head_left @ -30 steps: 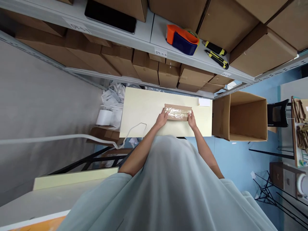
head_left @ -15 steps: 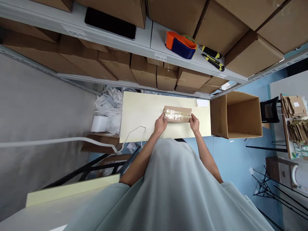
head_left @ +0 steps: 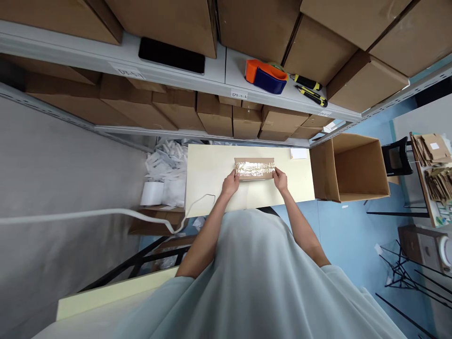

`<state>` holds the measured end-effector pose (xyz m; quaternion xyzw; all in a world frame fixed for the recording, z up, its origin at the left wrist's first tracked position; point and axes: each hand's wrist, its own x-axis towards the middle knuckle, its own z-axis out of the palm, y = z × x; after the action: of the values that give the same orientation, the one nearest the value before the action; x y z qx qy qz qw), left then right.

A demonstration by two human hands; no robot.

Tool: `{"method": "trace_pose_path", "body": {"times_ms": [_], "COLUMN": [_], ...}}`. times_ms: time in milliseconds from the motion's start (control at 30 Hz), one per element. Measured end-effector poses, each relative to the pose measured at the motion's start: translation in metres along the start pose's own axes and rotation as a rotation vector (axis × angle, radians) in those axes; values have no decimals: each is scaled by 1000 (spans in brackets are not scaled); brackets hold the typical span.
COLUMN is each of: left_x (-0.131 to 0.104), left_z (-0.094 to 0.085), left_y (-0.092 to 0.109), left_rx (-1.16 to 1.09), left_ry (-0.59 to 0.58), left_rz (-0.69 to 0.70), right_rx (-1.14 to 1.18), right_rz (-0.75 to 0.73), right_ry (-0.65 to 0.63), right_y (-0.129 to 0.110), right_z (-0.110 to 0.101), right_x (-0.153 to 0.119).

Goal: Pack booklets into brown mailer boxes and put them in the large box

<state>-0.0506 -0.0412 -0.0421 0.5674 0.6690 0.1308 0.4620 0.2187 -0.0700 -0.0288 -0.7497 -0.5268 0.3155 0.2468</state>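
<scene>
A small cardboard box [head_left: 254, 168], with shiny clear tape along its face, is over the cream table [head_left: 212, 157]. My left hand [head_left: 230, 182] grips its left end, the fingers closed at the near corner. At the opposite end, my right hand [head_left: 280, 179] has its fingers closed on the near right corner. The box lies roughly level; whether it touches the tabletop I cannot tell. A small white card or box [head_left: 298, 153] sits at the table's far right corner.
Above the table's far edge runs a grey shelf [head_left: 197, 84] with cardboard boxes, a black phone-like slab [head_left: 172, 55], an orange-and-blue tape dispenser [head_left: 266, 76] and two utility knives [head_left: 310, 89]. A large open carton [head_left: 362, 167] stands right. A white cable [head_left: 141, 215] crosses at left.
The box and both hands have shifted slightly left over the table. The camera view has tilted a little. Both hands keep hold of the box.
</scene>
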Motion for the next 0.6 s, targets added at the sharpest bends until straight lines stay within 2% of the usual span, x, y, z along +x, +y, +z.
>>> {"method": "trace_pose_path", "body": {"times_ms": [100,200,367,600], "left_x": [-7,-17,-29,-26], "left_z": [4,8,10,7], "left_y": [-8,-10,-7,-7], "left_rx": [-58,-77,-77,-48], "left_ry": [-20,9,32,15], "left_rz": [-10,-51,21,34], "right_rx": [36,100,105,18], "right_rz": [61,101,34,7], "right_ry": [22,91,51,54], "right_y": [2,4,3,0], "right_z": [1,0,1,4], "right_x": [-5,-13,-26,-30]}}
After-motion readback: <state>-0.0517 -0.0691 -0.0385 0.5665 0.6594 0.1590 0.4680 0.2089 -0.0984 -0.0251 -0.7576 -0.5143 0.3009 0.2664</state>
